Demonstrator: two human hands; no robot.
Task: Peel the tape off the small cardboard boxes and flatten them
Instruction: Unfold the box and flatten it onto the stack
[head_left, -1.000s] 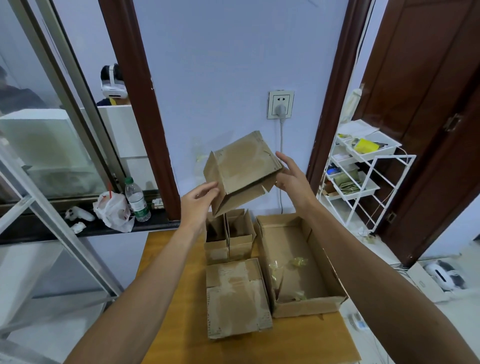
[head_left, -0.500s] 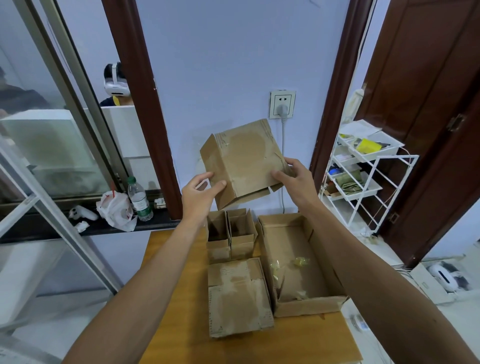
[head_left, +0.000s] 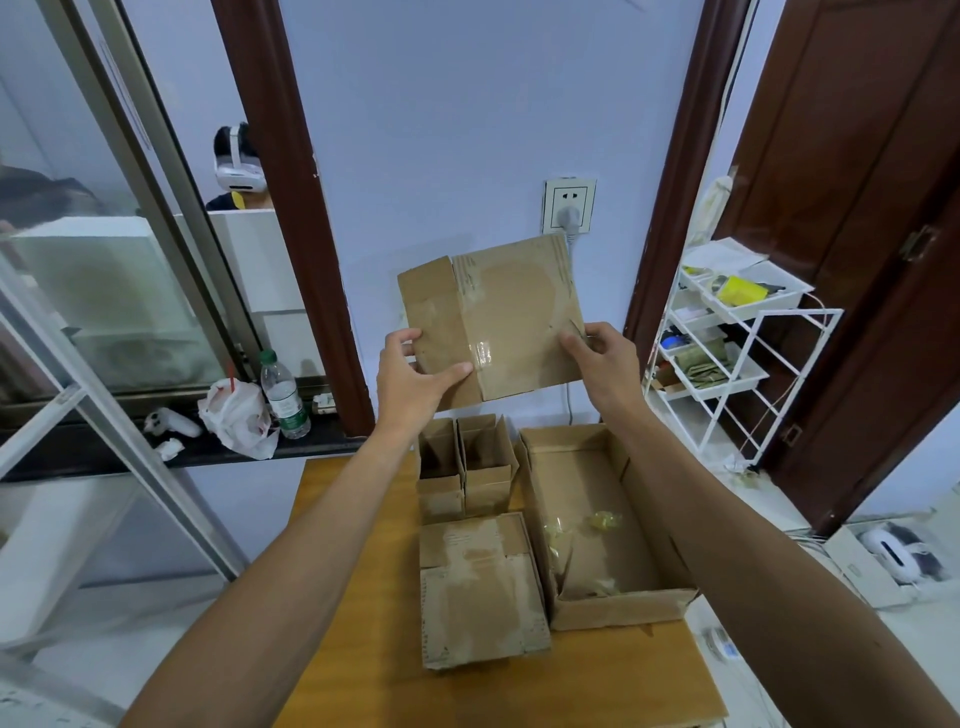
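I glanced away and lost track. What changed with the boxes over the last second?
The held box went from a tilted, half-open shape to nearly flat, its broad face turned to the camera. The left hand shifted to grip its lower left corner; the right hand now grips its right edge. The flat box, two small open boxes and big open box stayed put on the table.

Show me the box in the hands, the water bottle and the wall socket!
Brown taped cardboard box (head_left: 511, 306): head view, middle of its broad face.
Clear plastic water bottle with green cap (head_left: 283, 395): head view, its body.
White wall socket (head_left: 569, 195): head view, upper faceplate.
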